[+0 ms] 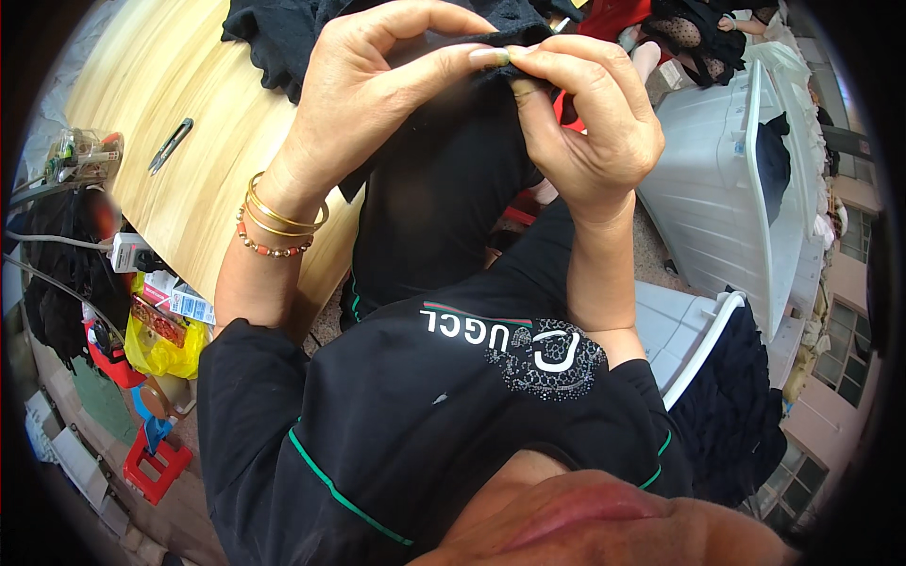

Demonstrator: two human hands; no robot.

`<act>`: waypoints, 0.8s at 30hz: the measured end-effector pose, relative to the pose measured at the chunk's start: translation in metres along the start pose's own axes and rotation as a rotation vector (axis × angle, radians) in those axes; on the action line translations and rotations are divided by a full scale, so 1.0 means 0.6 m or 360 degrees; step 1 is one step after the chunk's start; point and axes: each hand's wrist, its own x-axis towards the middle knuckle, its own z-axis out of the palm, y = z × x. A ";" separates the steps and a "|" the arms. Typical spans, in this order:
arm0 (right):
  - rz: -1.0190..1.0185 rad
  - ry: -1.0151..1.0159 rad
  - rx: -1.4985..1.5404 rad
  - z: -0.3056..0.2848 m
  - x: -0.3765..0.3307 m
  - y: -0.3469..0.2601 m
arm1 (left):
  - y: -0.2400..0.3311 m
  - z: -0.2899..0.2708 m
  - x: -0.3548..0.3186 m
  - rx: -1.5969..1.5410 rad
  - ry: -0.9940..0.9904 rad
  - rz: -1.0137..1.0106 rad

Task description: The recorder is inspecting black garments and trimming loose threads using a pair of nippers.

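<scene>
A piece of black fabric (519, 36) is stretched between my two hands near the top of the view. My left hand (363, 90) pinches its edge between thumb and forefinger; gold bangles and a beaded bracelet circle that wrist. Close beside it, fingertips almost touching, my right hand (595, 123) pinches the same edge. More black cloth (269, 42) spreads over the far part of the pale wooden table (217, 123). On that tabletop, left of my left hand, lies a small pair of thread snips (171, 144).
Large grey-white plastic bins (703, 160) stand on the right, with dark cloth (727, 415) heaped by the nearer one. At the table's left edge is a clear container (85, 156) of small items. Below it hang a yellow bag (170, 344) and cables; a red stool (156, 467) stands lower.
</scene>
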 end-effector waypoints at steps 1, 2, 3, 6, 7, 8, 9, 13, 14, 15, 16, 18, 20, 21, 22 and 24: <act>0.0033 0.0003 0.0020 0.000 0.002 -0.002 | -0.001 0.001 0.000 -0.0028 0.0028 -0.0012; 0.0066 0.0006 0.0040 0.001 0.002 -0.004 | -0.001 0.002 -0.001 -0.0056 0.0057 -0.0023; 0.0067 0.0003 0.0040 0.000 0.002 -0.003 | 0.000 0.002 -0.001 -0.0058 0.0058 -0.0025; 0.0088 -0.0011 0.0095 -0.007 0.001 0.002 | 0.003 0.002 -0.002 0.0054 0.0059 0.0088; 0.0112 -0.0118 0.0103 -0.014 0.002 -0.002 | 0.004 0.002 -0.003 0.0071 0.0045 0.0080; 0.0137 -0.0224 0.0112 -0.020 0.003 -0.003 | 0.005 0.002 -0.004 0.0088 0.0031 0.0073; 0.0173 -0.0285 0.0174 -0.025 0.003 0.001 | 0.007 0.002 -0.006 0.0089 0.0034 0.0067; 0.0596 -0.0455 0.0461 -0.035 0.041 -0.019 | 0.009 0.007 -0.010 0.0112 0.0036 0.0029; 0.0670 -0.0597 0.0182 -0.054 0.077 -0.038 | 0.008 0.010 -0.008 0.0121 0.0023 0.0060; 0.0681 -0.0672 0.0335 -0.056 0.074 -0.032 | 0.007 0.009 -0.008 0.0127 0.0013 0.0055; 0.0691 -0.0747 0.0489 -0.057 0.070 -0.020 | 0.006 0.009 -0.009 0.0186 0.0024 0.0117; 0.0675 -0.0688 0.0615 -0.055 0.062 -0.008 | 0.009 0.009 -0.009 0.0261 0.0011 0.0170; 0.0925 -0.0773 0.0640 -0.062 0.053 -0.002 | 0.017 0.010 -0.005 0.0501 -0.0001 0.0348; 0.0961 -0.0700 0.0691 -0.056 0.049 -0.003 | 0.016 0.010 -0.006 0.0504 -0.0023 0.0342; 0.0979 -0.0681 0.0688 -0.056 0.046 -0.002 | 0.015 0.011 -0.007 0.0486 -0.0004 0.0352; 0.1128 -0.0730 0.0781 -0.058 0.042 0.001 | 0.013 0.013 -0.008 0.0475 -0.0013 0.0360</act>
